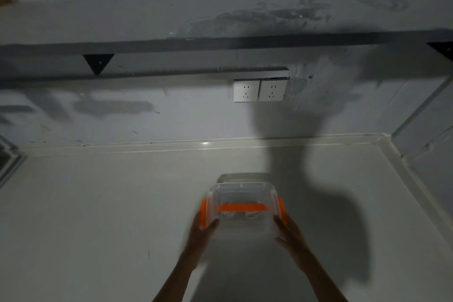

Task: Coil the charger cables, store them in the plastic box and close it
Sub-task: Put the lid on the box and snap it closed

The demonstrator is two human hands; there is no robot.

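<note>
**Box held in both hands, lid on; closing step in hand**

Clear plastic box [241, 206] is between the two hands, gripped at its near corners; left hand [202, 230] is wrapped round the near-left corner, thumb lying on the lid and fingers against the orange side latch [203, 213]; right hand [289, 230] is clasped likewise on the near-right corner, just beside the other orange latch [281, 208]; both hands partly closed on the box, nothing else in either. Orange handle [242, 208] lies flat across the lid, between the hands. Pale charger cables [241, 216] show faintly through the lid, inside the box; their coiling cannot be judged, the frame being blurred.

Judgement: cables are stored and the lid is on, so the task is near its end; whether the latches are snapped home cannot be told, nor whether the box rests on the worktop [98, 216] or is held just above it. The next move calls for pressing each latch until it seats, then setting the box down.

Surroundings: worktop beyond and to both sides of the hands carries nothing that obstructs; a double wall socket [259, 90] sits well beyond the box, under a dark shelf [171, 44]; light is poor, with heavy shadow to the right of the right hand.
</note>
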